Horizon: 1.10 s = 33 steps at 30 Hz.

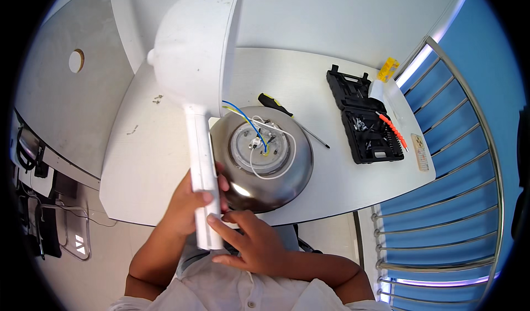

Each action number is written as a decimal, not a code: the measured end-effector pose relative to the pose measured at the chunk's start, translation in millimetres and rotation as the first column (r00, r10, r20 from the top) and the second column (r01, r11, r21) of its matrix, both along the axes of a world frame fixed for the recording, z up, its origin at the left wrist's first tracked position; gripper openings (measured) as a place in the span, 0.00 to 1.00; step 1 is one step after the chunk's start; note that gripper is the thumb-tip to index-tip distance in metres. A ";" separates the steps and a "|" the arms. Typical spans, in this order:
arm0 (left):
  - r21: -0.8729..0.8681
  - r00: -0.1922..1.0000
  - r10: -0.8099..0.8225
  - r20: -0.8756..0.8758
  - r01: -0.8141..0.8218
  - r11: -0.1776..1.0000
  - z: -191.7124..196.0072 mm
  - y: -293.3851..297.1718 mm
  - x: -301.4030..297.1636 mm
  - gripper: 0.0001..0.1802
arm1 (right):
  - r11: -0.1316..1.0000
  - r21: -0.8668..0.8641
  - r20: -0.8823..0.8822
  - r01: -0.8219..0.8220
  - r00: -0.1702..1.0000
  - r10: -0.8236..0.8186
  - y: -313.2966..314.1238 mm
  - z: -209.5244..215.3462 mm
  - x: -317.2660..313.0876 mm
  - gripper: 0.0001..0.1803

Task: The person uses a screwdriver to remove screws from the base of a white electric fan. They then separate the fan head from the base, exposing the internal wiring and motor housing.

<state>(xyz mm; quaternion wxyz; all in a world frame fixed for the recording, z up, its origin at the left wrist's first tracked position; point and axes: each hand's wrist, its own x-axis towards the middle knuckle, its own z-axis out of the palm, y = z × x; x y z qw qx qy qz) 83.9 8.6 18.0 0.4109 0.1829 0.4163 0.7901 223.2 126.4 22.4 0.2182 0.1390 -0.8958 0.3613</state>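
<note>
A white plastic housing (190, 51), dome-shaped with a long straight neck, stands tilted up in front of me. My left hand (187, 200) is wrapped round the lower part of its neck, thumb on top. My right hand (256, 245) is at the neck's bottom end, the index fingertip pressed on it and the thumb just below. Beyond it a shiny round metal bowl (292, 167) lies on the table, its round centre plate upward. Blue and yellow wires (251, 122) run from that plate toward the housing. A white wire (295, 145) loops over the bowl.
Behind the bowl lies a black-and-yellow screwdriver (274, 104). An open black tool case (364, 118) with bits sits at the right, an orange flexible shaft (393, 130) across it. Small screws (158, 98) lie on the white table (149, 167) at left. A metal railing (469, 101) stands to the right.
</note>
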 end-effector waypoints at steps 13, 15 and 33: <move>0.056 0.938 -0.347 0.019 0.346 0.937 -23.6 -21.4 -99.5 0.39 | 0.896 -0.083 -0.322 0.436 0.839 -0.438 135.8 -4.5 5.7 0.18; 0.019 0.930 -0.367 0.033 0.367 0.930 -25.1 -23.4 -110.9 0.39 | 0.824 0.021 -0.247 0.567 0.801 -0.545 164.6 2.4 -15.0 0.15; -0.153 0.883 -0.459 0.097 0.469 0.870 -28.4 -27.7 -139.7 0.43 | 0.786 0.448 0.469 0.425 0.637 -0.612 217.7 -11.6 -88.1 0.14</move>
